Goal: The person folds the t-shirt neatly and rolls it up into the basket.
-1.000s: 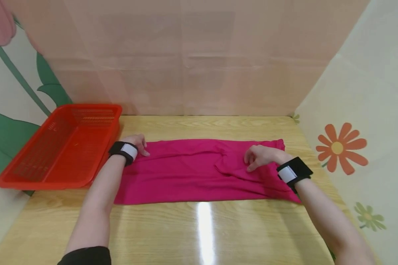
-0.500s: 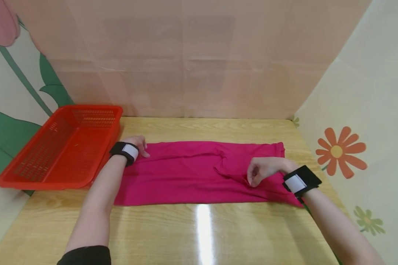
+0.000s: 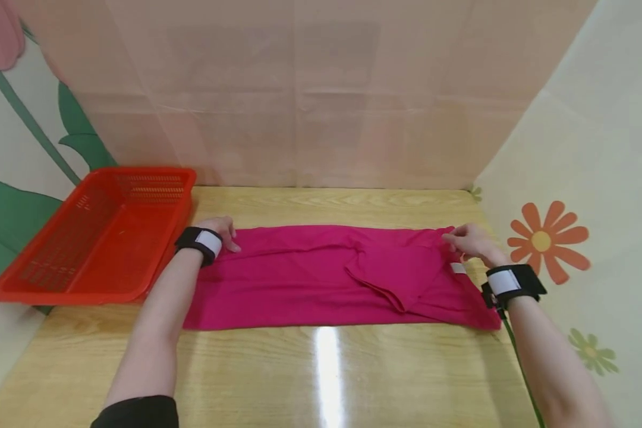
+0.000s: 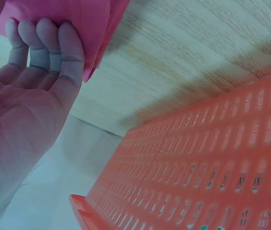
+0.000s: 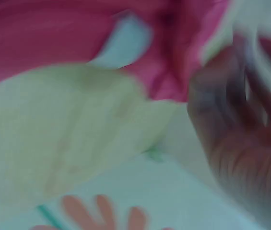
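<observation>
A bright pink T-shirt (image 3: 299, 267) lies in a long folded strip across the table, a sleeve-like flap (image 3: 401, 273) spread over its right part. A small white label (image 3: 458, 268) shows near its right end. My left hand (image 3: 222, 232) rests at the far left corner; the left wrist view has its bent fingertips against the cloth edge. At the far right corner is my right hand (image 3: 471, 241), index fingertip at the fabric and thumb apart below. The right wrist view shows that hand blurred, with no cloth visible between thumb and fingers.
A red plastic basket (image 3: 166, 267) with slotted walls stands left of the shirt, close beside my left forearm. A pink-beige covering (image 3: 321, 119) forms the back, and a flowered wall (image 3: 594, 178) bounds the right side. Bare wood tabletop (image 3: 257, 374) lies in front.
My right hand has let go of the flap and moved right and away to the far corner. The flap now lies spread, the label shows, and my left hand has stayed put.
</observation>
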The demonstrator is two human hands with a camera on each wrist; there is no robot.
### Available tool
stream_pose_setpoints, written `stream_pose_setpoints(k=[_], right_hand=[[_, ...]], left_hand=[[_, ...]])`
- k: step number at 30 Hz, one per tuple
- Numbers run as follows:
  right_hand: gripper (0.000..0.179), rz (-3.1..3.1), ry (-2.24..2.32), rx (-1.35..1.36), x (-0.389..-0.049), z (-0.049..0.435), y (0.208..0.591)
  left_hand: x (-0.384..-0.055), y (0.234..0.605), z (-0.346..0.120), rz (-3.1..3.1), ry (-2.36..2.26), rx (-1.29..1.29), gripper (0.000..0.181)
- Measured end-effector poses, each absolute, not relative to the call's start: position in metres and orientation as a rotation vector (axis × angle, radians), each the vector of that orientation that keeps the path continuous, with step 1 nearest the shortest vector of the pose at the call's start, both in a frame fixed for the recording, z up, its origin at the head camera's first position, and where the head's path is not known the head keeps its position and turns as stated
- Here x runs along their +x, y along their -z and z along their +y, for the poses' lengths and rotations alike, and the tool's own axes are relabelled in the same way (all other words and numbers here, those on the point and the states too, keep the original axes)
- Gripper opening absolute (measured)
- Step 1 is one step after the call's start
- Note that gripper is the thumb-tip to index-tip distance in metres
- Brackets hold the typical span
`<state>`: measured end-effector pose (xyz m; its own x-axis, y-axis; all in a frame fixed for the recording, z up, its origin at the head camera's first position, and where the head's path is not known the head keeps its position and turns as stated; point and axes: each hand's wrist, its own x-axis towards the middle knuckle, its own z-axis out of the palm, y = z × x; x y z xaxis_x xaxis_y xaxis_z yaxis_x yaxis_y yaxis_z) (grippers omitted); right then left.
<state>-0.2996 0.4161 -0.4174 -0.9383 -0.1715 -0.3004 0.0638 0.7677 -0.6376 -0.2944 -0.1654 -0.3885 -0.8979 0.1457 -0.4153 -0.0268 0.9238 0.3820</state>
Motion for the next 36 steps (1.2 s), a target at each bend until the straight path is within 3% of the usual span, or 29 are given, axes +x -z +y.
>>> stream_pose_setpoints(k=[4, 13, 26, 32, 36], right_hand=[[0.05, 2.666, 0.921, 0.097, -0.305, 0.43, 0.431], [0.052, 2.778, 0.948, 0.232, -0.327, 0.425, 0.448], [0.024, 2.516, 1.417, 0.362, -0.338, 0.421, 0.452], [0.042, 2.856, 1.191, 0.541, -0.343, 0.428, 0.465], [0.042, 3.0, 1.135, 0.612, -0.344, 0.423, 0.472]], left_hand=[[-0.295, 0.388, -0.167, 2.626, -0.54, 0.081, 0.044], [-0.293, 0.387, -0.172, 2.622, -0.6, 0.064, 0.044], [-0.304, 0.396, -0.171, 2.593, -0.575, 0.117, 0.043], [-0.303, 0.399, -0.174, 2.601, -0.644, 0.081, 0.043], [-0.309, 0.406, -0.176, 2.604, -0.658, 0.066, 0.043]])
